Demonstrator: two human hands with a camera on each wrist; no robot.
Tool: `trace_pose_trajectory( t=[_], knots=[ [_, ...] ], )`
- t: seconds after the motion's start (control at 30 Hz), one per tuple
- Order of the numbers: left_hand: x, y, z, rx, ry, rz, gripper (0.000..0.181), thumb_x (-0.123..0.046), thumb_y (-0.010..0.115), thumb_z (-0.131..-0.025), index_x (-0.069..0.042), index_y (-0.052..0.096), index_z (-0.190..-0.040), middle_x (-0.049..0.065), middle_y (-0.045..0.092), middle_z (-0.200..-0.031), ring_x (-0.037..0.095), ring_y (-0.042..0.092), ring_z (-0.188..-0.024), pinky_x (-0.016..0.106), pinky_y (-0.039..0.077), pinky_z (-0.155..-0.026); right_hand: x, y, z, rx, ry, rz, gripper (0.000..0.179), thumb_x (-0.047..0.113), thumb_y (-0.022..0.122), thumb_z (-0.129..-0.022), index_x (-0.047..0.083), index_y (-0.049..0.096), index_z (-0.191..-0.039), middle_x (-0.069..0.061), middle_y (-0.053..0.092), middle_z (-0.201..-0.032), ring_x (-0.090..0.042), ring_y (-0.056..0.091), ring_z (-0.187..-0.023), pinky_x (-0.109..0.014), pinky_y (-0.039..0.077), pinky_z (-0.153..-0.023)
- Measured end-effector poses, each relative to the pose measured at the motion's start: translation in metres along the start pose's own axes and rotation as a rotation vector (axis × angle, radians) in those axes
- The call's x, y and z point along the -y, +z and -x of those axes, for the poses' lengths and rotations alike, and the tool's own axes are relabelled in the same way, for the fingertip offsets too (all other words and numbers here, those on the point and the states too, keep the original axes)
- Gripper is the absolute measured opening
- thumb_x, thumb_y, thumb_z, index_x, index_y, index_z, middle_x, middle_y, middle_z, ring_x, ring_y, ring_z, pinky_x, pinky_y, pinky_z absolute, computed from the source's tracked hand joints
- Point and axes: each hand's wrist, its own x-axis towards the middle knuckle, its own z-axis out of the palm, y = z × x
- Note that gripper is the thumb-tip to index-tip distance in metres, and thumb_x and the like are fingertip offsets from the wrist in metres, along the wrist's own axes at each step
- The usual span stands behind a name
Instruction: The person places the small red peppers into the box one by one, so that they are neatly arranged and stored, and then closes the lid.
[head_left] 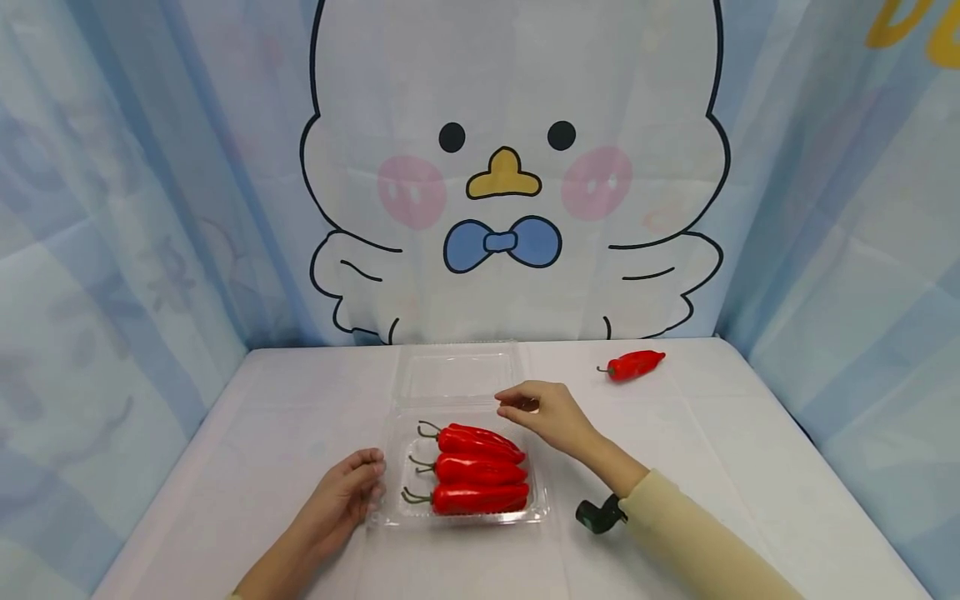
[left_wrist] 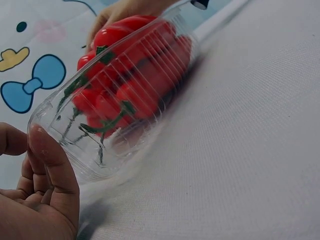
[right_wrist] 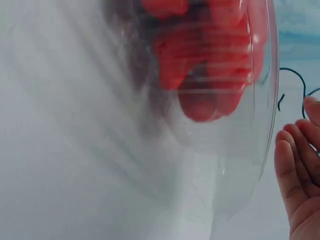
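A clear plastic clamshell box [head_left: 536, 510] lies with its lid [head_left: 457, 375] folded back away from me. Several glossy red peppers [head_left: 480, 468] with green stems are stacked in its base, stems to the left. My left hand [head_left: 341, 500] is at the box's left side; in the left wrist view its fingertips [left_wrist: 45, 142] pinch the rim at a corner. Above the box's far right corner, my right hand [head_left: 551, 417] holds nothing, its fingers fairly straight with a gap to the thumb. The right wrist view shows the right fingers [right_wrist: 287, 165] apart from the box wall.
A single red pepper [head_left: 634, 366] lies at the far right of the white table [head_left: 750, 500]. A dark device [head_left: 600, 515] sits at my right wrist. Printed curtains [head_left: 510, 308] stand behind the table and at both sides.
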Motion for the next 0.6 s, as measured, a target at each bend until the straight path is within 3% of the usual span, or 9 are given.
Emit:
trace_pose_trajectory(
  t=[0.37, 0.6],
  knots=[
    [0.0, 0.001, 0.001, -0.007, 0.01, -0.004, 0.011, -0.011, 0.056, -0.103, -0.012, 0.052, -0.113, -0.008, 0.056, -0.088, 0.004, 0.054, -0.069, 0.018, 0.044, -0.056, -0.03, -0.025, 0.004, -0.151, -0.021, 0.135, 0.048, 0.016, 0.081, -0.09, 0.005, 0.065, -0.134, -0.011, 0.073, -0.117, -0.024, 0.071, -0.104, -0.039, 0.06, -0.091],
    [0.0, 0.001, 0.001, -0.006, 0.007, -0.005, 0.012, -0.012, 0.055, -0.104, -0.011, 0.051, -0.115, -0.008, 0.056, -0.088, 0.004, 0.054, -0.07, 0.018, 0.044, -0.056, -0.051, -0.044, 0.01, -0.203, 0.011, 0.222, 0.056, 0.018, 0.083, -0.089, 0.008, 0.061, -0.14, -0.012, 0.068, -0.13, -0.028, 0.065, -0.116, -0.048, 0.057, -0.096]
  ],
)
